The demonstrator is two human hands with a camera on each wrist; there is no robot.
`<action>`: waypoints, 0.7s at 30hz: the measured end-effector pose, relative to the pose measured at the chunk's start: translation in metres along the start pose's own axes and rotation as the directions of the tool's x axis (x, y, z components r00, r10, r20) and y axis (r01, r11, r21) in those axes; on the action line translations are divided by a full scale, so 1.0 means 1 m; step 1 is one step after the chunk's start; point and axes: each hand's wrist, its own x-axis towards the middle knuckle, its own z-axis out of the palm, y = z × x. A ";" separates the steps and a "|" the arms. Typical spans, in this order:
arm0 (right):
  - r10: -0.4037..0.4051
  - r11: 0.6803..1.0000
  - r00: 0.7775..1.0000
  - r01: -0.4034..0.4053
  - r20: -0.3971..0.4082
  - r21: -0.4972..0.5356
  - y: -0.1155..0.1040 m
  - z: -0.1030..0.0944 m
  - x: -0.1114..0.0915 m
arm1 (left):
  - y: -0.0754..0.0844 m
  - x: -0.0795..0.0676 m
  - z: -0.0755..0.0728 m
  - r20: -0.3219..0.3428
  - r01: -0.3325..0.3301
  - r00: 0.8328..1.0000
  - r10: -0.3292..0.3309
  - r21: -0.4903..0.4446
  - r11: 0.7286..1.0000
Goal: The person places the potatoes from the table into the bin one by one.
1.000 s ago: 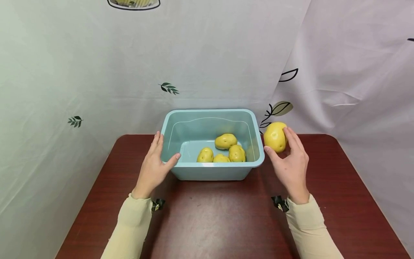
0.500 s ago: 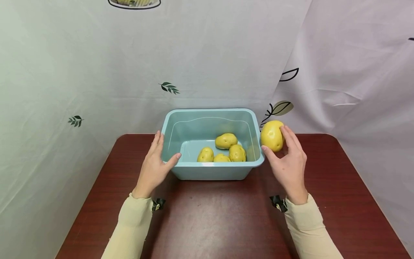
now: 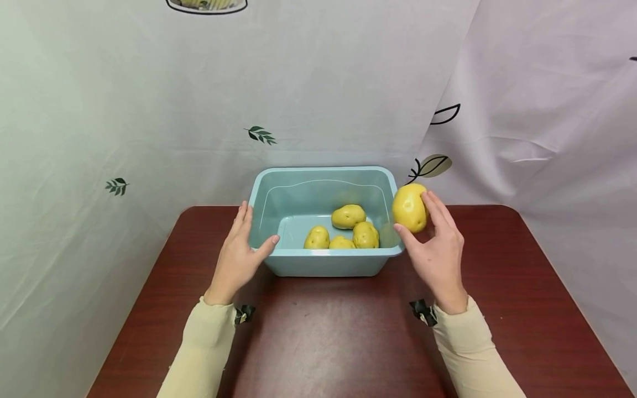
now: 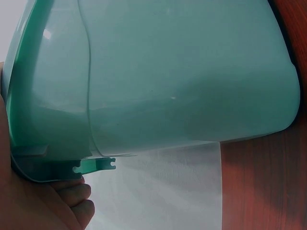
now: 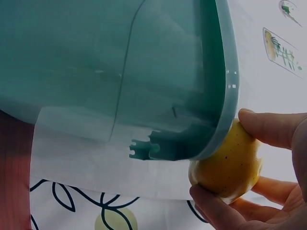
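Observation:
A yellow potato (image 3: 410, 208) is held up between the fingers and thumb of my right hand (image 3: 440, 249), at the right rim of a light blue plastic bin (image 3: 323, 266). In the right wrist view, this potato (image 5: 228, 163) is partly behind the bin's rim. Several similar potatoes lie inside the bin, among them one potato (image 3: 349, 216) farther back and another potato (image 3: 316, 238) near the front wall. My left hand (image 3: 239, 258) rests against the bin's front left corner with straight fingers along the left side and the thumb by the front rim.
The bin stands at the back of a dark red wooden table (image 3: 318, 331). Directly behind it hangs a pale cloth (image 3: 318, 83) printed with leaves, which also runs along both sides.
My right hand has moved left with the potato, from beside the bin to its right rim. My left hand, the bin and the potatoes inside have stayed in place.

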 end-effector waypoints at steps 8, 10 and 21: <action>-0.010 1.000 0.999 0.009 0.031 0.027 -0.004 0.004 -0.002 | 0.000 0.000 0.000 -0.003 -0.002 1.000 0.002 -0.001 1.000; -0.016 0.999 0.999 0.015 0.038 0.036 -0.004 0.005 -0.002 | 0.000 0.000 0.000 -0.004 -0.004 1.000 0.004 -0.001 1.000; -0.032 0.995 0.996 0.024 0.087 0.092 -0.008 0.016 -0.004 | 0.000 0.000 0.000 -0.005 0.001 1.000 -0.001 -0.003 1.000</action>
